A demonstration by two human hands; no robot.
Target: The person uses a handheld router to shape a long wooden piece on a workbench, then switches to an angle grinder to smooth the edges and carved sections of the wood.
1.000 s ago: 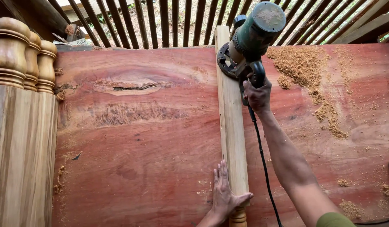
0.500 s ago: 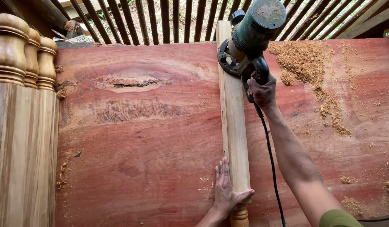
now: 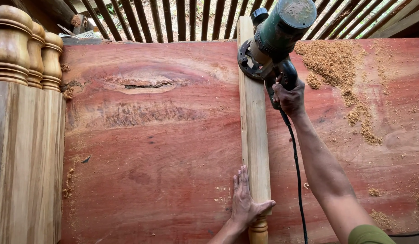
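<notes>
A long pale wooden baluster blank lies lengthwise on a wide reddish slab, its turned end near me. My left hand presses flat on its near end, fingers spread against the left edge and thumb across the top. My right hand grips the black handle of a green electric router, which rests tilted on the blank's far end. The router's black cord runs back along my right forearm.
Three finished turned balusters lie side by side at the left edge. Sawdust piles spread over the slab's right side. A slatted wooden railing runs behind the slab.
The router and my right hand have moved slightly toward me along the blank and the view has shifted a little. My left hand stays on the near end.
</notes>
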